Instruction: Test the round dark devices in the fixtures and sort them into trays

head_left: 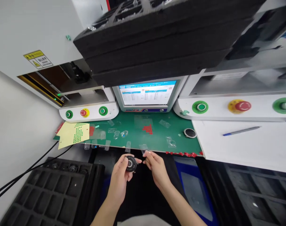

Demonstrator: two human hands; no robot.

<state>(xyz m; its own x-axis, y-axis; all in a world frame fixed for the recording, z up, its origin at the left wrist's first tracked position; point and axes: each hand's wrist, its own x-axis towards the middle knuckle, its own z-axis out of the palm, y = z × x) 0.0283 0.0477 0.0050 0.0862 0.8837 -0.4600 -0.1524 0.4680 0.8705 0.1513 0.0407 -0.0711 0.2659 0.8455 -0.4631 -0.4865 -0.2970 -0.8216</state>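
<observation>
My left hand (119, 177) grips a small round black part (131, 164) by its rim, held just below the front edge of the green mat (157, 138). My right hand (154, 164) is beside it, fingers pinched together near the part's right side; what they pinch is too small to make out. A second round black part (189, 133) lies on the mat to the right. Bits of clear film and a patch of red stickers (147, 128) lie scattered on the mat.
A monitor (146, 93) stands behind the mat between two white machines with green and red buttons. A yellow sheet of green dots (73, 133) lies left. A blue pen (240, 131) rests on white paper right. Black foam trays (53, 191) sit low left, low right and overhead.
</observation>
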